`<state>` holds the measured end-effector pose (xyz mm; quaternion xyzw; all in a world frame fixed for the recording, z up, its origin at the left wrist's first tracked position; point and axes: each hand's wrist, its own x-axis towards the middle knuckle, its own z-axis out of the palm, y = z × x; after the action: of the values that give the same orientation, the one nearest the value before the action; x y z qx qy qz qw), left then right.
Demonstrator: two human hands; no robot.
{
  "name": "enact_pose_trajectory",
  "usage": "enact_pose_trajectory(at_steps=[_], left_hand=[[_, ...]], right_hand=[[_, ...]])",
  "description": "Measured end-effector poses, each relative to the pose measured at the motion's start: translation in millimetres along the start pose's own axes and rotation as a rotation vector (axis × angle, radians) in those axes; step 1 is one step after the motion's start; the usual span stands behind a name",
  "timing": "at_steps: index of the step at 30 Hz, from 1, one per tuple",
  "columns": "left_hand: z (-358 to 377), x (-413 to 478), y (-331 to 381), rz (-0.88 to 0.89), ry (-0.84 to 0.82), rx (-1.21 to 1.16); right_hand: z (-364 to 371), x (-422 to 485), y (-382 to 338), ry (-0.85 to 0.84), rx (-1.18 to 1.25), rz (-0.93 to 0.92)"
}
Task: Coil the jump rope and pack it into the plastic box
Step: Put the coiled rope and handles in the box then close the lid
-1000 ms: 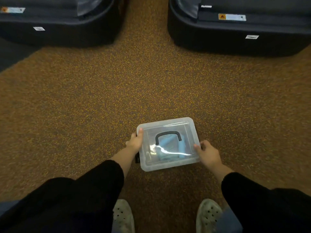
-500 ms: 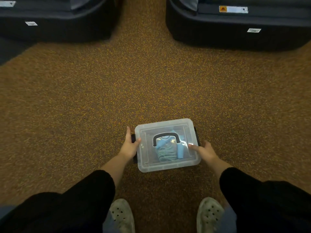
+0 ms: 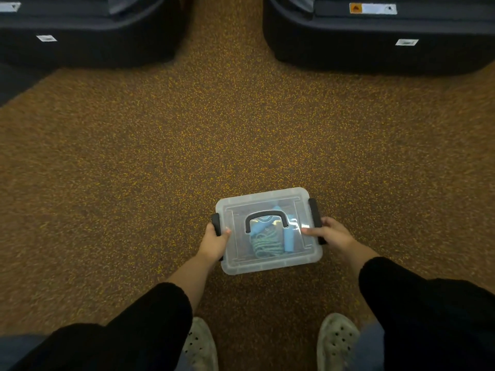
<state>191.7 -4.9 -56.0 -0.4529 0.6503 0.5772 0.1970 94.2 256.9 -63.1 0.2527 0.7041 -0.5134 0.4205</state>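
Note:
A clear plastic box (image 3: 267, 265) with its lid on sits on the speckled floor in front of me. Through the lid I see the coiled pale-green jump rope (image 3: 265, 243) and its blue handles. A black carry handle (image 3: 265, 216) lies flat on the lid. My left hand (image 3: 214, 241) grips the box's left side over the black latch (image 3: 216, 223), thumb on the lid. My right hand (image 3: 330, 235) holds the right side at the other black latch (image 3: 314, 211), thumb pressing on the lid.
Two large dark cases stand at the back, one on the left (image 3: 85, 30) and one on the right (image 3: 380, 36), with a gap of floor between them. My two shoes (image 3: 201, 344) (image 3: 336, 338) stand just below the box.
Both hands have slid onto the side latches, and both latches now lie up against the box sides. The lid sits flat and the box has settled squarely on the floor.

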Motion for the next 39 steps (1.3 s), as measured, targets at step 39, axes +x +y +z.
enact_pose_trajectory(at_steps=[39], left_hand=[[37,-3,0,0.009,0.368,0.225]], right_hand=[[55,-2,-15,0.414,-0.37,-0.081]])
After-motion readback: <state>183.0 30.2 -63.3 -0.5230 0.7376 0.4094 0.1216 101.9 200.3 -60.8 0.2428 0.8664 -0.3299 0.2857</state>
